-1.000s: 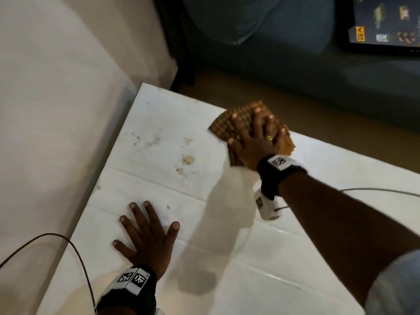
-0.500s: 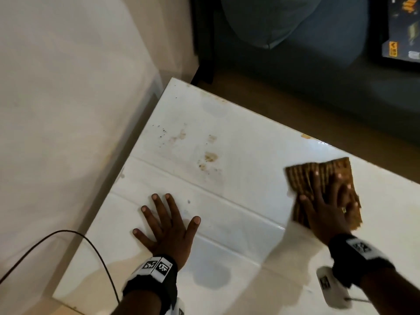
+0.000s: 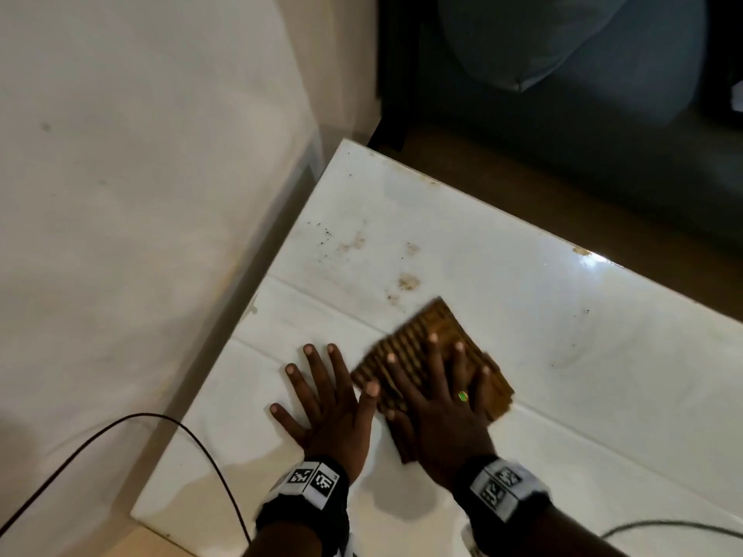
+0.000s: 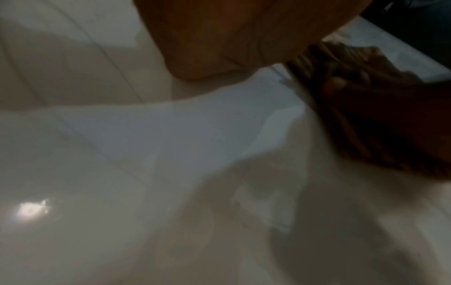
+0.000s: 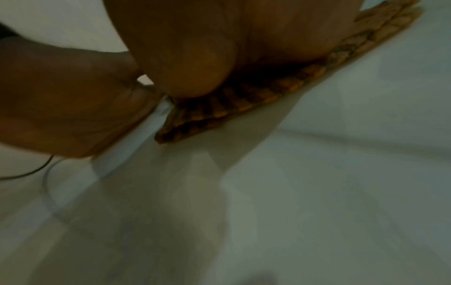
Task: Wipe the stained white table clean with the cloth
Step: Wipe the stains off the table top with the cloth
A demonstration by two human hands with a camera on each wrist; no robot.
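Pressing cloth [image 3: 426, 347] under flat right hand [image 3: 438, 412], left hand [image 3: 325, 408] splayed beside on table [image 3: 563, 299]

Right hand [image 5: 195, 48]: pressing its palm on the cloth.
Brown ribbed woven cloth [image 5: 280, 90]: lying flat on the glossy white table [image 5: 341, 183].
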